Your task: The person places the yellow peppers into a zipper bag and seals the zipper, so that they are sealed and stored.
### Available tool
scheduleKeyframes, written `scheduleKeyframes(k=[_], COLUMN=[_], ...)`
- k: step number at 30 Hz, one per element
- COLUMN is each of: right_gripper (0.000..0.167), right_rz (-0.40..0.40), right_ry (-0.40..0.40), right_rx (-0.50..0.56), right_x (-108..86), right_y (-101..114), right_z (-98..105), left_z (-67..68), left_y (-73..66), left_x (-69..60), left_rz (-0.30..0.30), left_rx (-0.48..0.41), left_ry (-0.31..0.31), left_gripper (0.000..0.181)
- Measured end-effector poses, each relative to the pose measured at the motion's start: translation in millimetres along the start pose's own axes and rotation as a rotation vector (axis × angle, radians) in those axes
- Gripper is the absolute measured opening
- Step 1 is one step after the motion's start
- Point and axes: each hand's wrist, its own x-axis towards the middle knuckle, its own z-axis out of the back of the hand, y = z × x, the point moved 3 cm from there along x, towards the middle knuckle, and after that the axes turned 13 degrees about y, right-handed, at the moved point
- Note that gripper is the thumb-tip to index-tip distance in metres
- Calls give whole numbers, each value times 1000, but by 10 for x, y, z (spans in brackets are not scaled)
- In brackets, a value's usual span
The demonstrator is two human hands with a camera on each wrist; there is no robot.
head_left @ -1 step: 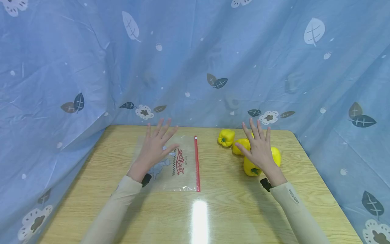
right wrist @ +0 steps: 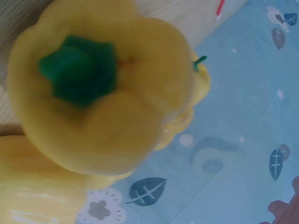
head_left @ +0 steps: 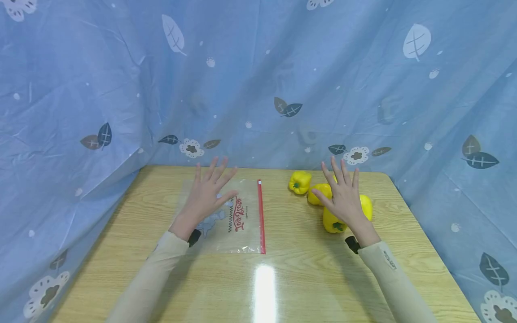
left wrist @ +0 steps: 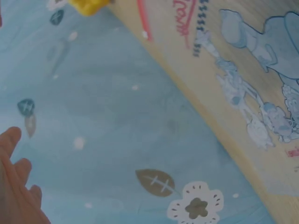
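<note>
The work looks to be at its very start, before any handling: both hands are held out with nothing in them. The left hand is spread wide, fingers straight, and seems to be held above the clear zip bag, which lies flat on the far left part of the desk. The bag's red zip strip faces the right edge and runs roughly from the far edge toward the near one; whether its mouth is parted cannot be told. The right hand is likewise spread with straight fingers, and appears raised over the yellow bell peppers toward the far right corner. One small bell pepper sits closest to the far edge, a second small pepper just beside it, and a large bell pepper nearer the near edge; more yellow shows behind the right hand, partly hidden. A next move on the large pepper would, in my judgement, call for the right hand to come down and curl around its body, clear of its neighbours; a move on the bag would call for pinching its thin film beside the red strip, and probably for both hands at once.
</note>
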Motion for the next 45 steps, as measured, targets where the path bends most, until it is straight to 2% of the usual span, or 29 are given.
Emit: scheduleKeyframes(k=[5, 12, 23, 39, 45], right_gripper=[77, 76, 75, 76, 76], right_rz=[-21, -15, -1, 72, 87], right_ry=[13, -2, 48, 78, 147], right_rx=[13, 29, 41, 57, 97], right_x=[-17, -12, -5, -29, -13], right_y=[-53, -49, 22, 228, 329], right_z=[-9, 20, -68, -318, -485], left_z=[3, 22, -1, -170, -254], left_y=[-20, 0, -14, -53, -118], left_x=[21, 14, -15, -26, -25], left_rz=[-4, -3, -2, 12, 24], left_rx=[3, 16, 7, 13, -14], left_ry=[18, -16, -5, 59, 97], left_gripper=[68, 70, 69, 72, 71])
